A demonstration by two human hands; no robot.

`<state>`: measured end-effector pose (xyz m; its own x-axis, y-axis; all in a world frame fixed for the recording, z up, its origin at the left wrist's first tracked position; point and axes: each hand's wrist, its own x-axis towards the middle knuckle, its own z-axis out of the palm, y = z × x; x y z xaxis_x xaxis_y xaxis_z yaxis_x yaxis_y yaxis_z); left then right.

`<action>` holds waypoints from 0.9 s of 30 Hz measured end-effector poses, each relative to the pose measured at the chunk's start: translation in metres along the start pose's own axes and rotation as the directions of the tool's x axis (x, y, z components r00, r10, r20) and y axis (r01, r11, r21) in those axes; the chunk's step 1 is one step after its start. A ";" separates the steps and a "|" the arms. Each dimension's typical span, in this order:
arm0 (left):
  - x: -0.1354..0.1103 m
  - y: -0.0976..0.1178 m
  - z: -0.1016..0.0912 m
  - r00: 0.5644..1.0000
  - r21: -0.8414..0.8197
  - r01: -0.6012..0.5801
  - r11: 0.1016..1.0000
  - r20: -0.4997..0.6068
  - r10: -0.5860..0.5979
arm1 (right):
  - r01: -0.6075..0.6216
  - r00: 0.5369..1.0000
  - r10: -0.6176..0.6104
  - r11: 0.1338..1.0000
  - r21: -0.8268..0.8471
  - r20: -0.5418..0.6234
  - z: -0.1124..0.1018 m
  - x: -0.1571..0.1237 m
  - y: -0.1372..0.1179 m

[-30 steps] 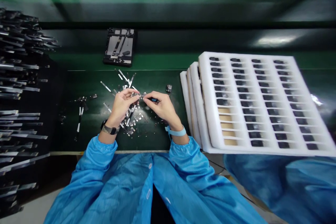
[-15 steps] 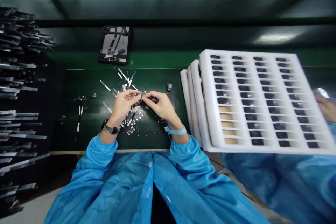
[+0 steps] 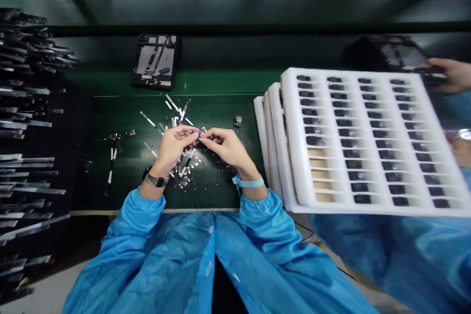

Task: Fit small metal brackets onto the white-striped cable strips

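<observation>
Left hand (image 3: 172,145) + right hand (image 3: 228,148): fingers pinch one small part (image 3: 200,132) between them | above counter (image 3: 121,157) | foam tray (image 3: 290,157) right.

I see glossy blue smock sleeves (image 3: 143,225), cuffs gathered; a dark metal-banded wristwatch (image 3: 154,180) by the left hand (image 3: 172,147); a pale-blue wrist strap (image 3: 249,183) by the right hand (image 3: 228,149).

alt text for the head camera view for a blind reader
The person's left hand and right hand together pinch a small part above a green mat strewn with strips. A stack of white foam trays with rows of dark components lies to the right, where a co-worker's hand holds a dark object.
</observation>
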<state>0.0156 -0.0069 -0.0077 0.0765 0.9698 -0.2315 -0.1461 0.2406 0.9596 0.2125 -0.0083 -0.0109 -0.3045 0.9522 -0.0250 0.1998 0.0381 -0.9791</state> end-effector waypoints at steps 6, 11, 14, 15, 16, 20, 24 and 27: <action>0.000 0.000 -0.001 1.000 -0.010 0.005 1.000 0.026 -0.005 | 0.009 1.000 -0.009 1.000 -0.002 0.008 -0.001 -0.001 -0.003; -0.001 -0.003 -0.001 1.000 0.004 -0.010 1.000 0.009 0.010 | 0.014 1.000 -0.014 1.000 -0.011 0.000 -0.001 -0.001 -0.001; -0.001 -0.005 -0.001 1.000 -0.010 -0.002 1.000 0.002 0.002 | -0.003 1.000 0.002 1.000 0.012 0.022 -0.001 -0.001 0.002; -0.001 -0.005 -0.001 1.000 -0.014 0.004 1.000 0.004 -0.004 | -0.017 0.999 0.016 0.999 0.032 0.036 0.000 0.000 0.003; -0.001 -0.005 -0.001 1.000 -0.016 0.012 1.000 0.007 -0.011 | -0.035 0.998 0.032 0.998 0.060 0.050 0.000 0.000 0.004; -0.002 -0.006 0.000 1.000 -0.007 0.025 1.000 0.017 -0.025 | -0.101 0.992 0.086 0.978 0.184 0.088 0.001 0.002 0.006; -0.004 -0.006 0.000 1.000 -0.002 0.016 1.000 0.023 -0.016 | -0.135 0.988 0.113 0.963 0.234 0.105 0.002 0.003 0.008; -0.005 -0.004 0.000 1.000 0.008 0.008 1.000 0.025 -0.008 | -0.142 0.986 0.115 0.959 0.246 0.119 0.003 0.003 0.009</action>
<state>0.0154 -0.0127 -0.0104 0.1018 0.9666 -0.2351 -0.1380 0.2478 0.9589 0.2109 -0.0057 -0.0204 -0.3878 0.9074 -0.1617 0.0055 -0.1732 -0.9849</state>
